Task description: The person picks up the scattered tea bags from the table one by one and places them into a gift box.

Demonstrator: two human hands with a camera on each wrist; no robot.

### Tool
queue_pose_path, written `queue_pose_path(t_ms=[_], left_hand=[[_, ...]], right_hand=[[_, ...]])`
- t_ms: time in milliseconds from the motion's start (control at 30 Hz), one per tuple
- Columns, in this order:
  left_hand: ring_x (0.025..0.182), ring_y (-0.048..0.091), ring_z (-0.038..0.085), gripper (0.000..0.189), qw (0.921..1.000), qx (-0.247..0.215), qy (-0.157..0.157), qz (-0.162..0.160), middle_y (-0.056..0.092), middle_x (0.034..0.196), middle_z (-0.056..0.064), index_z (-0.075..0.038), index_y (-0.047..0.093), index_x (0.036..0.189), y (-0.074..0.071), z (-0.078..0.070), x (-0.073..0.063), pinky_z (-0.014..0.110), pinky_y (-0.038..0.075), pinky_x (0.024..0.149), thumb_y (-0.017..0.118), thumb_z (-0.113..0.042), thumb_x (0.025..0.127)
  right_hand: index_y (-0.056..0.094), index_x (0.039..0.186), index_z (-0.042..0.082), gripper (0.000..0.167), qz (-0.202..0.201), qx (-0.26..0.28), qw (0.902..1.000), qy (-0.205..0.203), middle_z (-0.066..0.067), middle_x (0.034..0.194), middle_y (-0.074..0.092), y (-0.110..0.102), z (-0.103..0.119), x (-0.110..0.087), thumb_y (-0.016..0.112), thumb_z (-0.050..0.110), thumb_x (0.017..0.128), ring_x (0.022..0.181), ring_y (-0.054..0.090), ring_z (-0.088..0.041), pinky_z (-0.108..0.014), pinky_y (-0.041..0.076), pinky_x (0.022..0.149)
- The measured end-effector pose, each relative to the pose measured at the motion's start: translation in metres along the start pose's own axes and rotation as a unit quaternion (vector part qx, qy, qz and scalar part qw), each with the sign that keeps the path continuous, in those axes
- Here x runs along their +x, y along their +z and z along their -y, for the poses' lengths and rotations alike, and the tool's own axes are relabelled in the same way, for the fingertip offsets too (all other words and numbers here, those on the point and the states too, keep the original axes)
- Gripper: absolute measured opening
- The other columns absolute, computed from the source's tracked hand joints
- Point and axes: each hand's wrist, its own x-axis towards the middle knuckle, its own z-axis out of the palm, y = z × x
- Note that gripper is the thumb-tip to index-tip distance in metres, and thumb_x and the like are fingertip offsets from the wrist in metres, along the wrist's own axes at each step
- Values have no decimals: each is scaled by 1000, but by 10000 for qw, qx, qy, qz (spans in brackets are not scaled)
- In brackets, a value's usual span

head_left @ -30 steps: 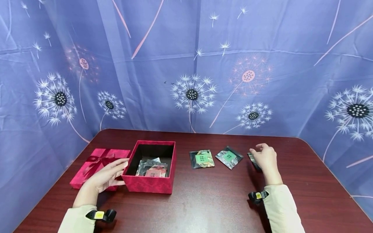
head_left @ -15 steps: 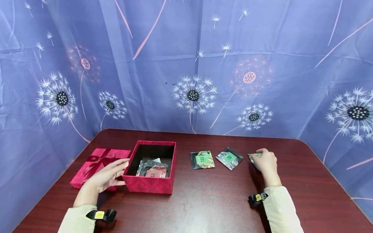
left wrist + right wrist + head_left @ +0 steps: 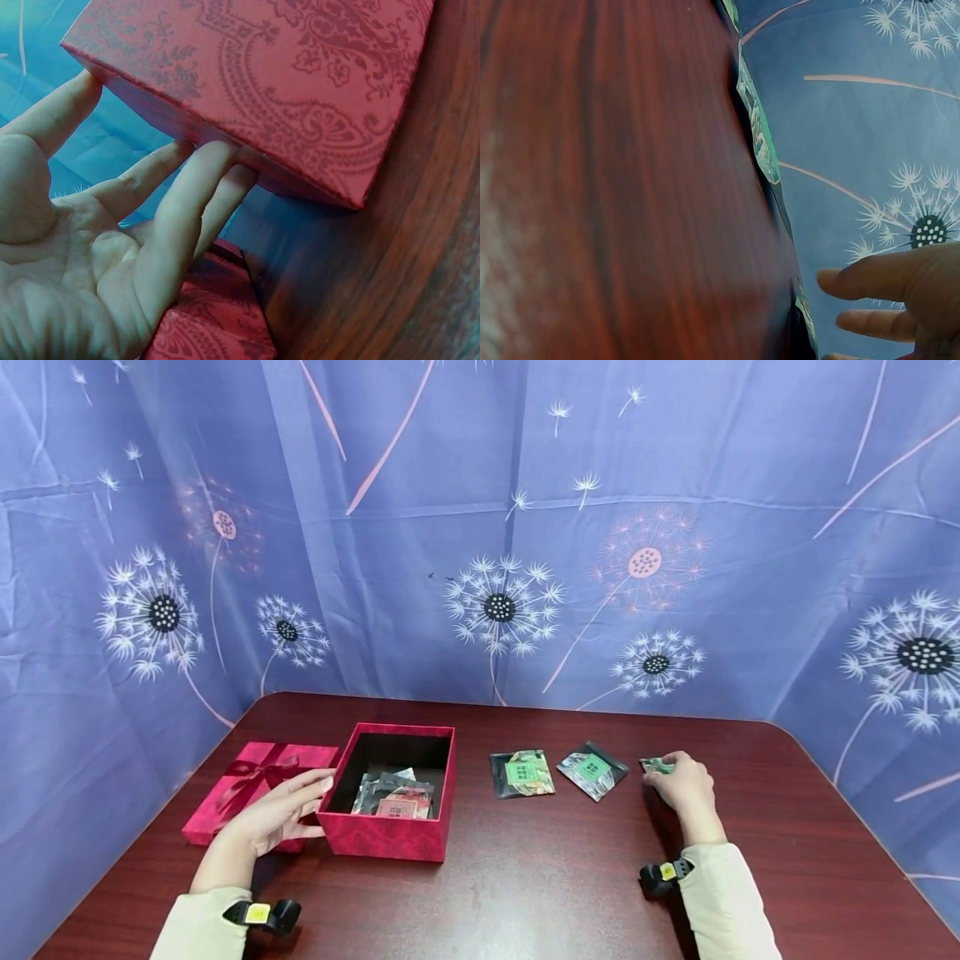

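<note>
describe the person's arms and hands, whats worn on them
The left hand and right hand are ungloved. The left sleeve and right sleeve are cream. The left wrist camera and right wrist camera are rounded and black, each beside a yellow label too small to read.

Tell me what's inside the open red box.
The red box holds overlapping sachets, one with a pink label. The near wall hides the pile's lower edge; anything beneath the sachets is covered.
</note>
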Motion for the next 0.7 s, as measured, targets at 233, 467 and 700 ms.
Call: queue_pose_path(t_ms=[233, 467, 700], left_hand=[[139, 9, 50, 72, 10000, 0, 20, -6, 11, 153, 28, 1, 13, 149, 1, -1, -1, 46, 51, 92, 50, -33, 97], [139, 11, 50, 72, 10000, 21, 45, 4, 12, 153, 28, 1, 13, 149, -1, -1, 0, 46, 51, 93, 49, -34, 97], [127, 41, 33, 67, 9998, 129, 130, -3, 30, 147, 26, -1, 19, 149, -2, 3, 2, 44, 53, 90, 48, -35, 98]], right_hand=[[43, 128, -10, 63, 169, -268, 9992, 228, -40, 117, 47, -2, -1, -4, 65, 24, 80, 104, 41, -57, -62, 37, 84], [38, 131, -10, 67, 247, -299, 9984, 416, -43, 121, 40, -4, -3, -4, 67, 22, 79, 106, 37, -58, -63, 35, 87], [36, 131, -8, 69, 281, -206, 9975, 621, -45, 122, 36, -3, -4, -8, 67, 24, 79, 110, 34, -59, -65, 33, 88]])
